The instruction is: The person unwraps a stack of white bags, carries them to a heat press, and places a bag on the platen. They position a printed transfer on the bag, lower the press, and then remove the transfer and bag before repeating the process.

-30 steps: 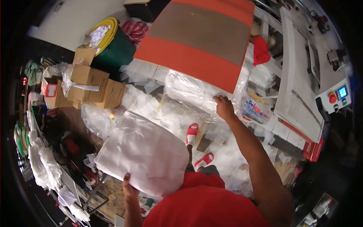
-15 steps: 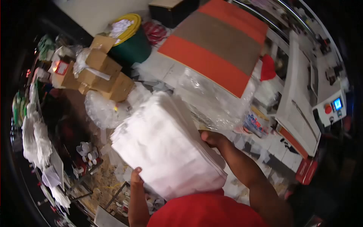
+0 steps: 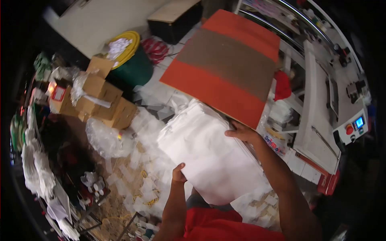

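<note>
A thick stack of white cloth (image 3: 213,154), its layered edges showing at the back left, is held in front of my red shirt. My left hand (image 3: 179,172) grips its near left edge, thumb on top and the other fingers hidden beneath. At the far right edge my right hand (image 3: 243,133) clasps the stack, fingers partly out of sight under it. The stack's far corner overlaps the near edge of a table top (image 3: 229,66) striped orange and brown.
A machine with a control panel (image 3: 354,127) stands at the right. Cardboard boxes (image 3: 98,96), a plastic bag (image 3: 106,136) and a green bin (image 3: 136,66) with a yellow rim are at the left. White scraps litter the floor (image 3: 132,172).
The stack and both my hands have moved right in view, and the stack's far corner now meets the striped table top. Both hands keep their hold.
</note>
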A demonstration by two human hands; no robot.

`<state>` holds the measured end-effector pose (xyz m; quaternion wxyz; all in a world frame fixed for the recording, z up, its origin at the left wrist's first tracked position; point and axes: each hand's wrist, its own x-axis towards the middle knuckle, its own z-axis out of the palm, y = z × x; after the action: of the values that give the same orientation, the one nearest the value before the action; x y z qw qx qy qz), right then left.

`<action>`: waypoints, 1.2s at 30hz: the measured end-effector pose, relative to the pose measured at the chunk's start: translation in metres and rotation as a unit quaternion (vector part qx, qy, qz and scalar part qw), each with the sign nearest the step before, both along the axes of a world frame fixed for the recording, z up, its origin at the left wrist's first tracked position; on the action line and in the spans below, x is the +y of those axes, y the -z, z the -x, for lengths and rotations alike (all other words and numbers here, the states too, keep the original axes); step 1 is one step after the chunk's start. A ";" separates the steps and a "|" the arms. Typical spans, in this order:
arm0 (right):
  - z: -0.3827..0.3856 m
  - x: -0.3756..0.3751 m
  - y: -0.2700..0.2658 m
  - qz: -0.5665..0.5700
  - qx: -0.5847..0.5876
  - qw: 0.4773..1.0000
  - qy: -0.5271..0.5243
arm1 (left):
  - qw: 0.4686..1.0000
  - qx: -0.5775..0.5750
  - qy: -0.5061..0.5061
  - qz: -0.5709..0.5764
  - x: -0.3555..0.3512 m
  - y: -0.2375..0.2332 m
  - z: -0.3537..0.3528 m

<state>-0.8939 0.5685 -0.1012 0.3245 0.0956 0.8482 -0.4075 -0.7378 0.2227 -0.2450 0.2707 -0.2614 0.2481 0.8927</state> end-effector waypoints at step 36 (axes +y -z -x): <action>0.056 0.154 0.022 0.250 0.089 0.945 0.190 | 0.982 0.152 0.085 0.071 0.116 -0.079 0.153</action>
<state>-0.9495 0.7220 -0.1236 0.1776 0.1339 0.7108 -0.6673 -0.8905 0.3386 -0.1660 0.2854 -0.1193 0.3706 0.8758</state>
